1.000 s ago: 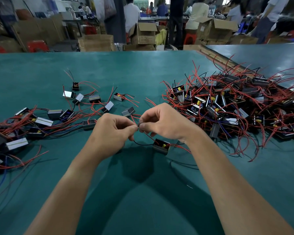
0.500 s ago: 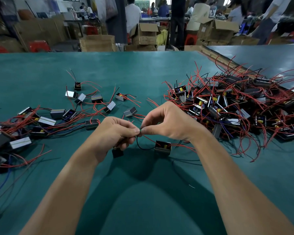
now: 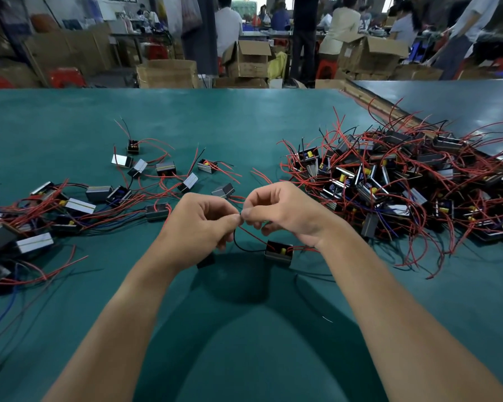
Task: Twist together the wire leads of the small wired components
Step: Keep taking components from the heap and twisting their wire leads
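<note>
Loose components [image 3: 79, 206] sprawl across the left of the tabletop [image 3: 244, 117]. Mid-table, the left hand [image 3: 198, 224] and right hand [image 3: 285, 211] meet, fingers pinching the wire leads [image 3: 253, 236] just above one component [image 3: 278, 252]. A tangled heap [image 3: 389, 184] crowds the right edge. Bare green lies near and far.

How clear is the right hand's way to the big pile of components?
Probably yes: the pile lies just right of the right hand with nothing blocking, but it is pinching the wire leads and must release first.
</note>
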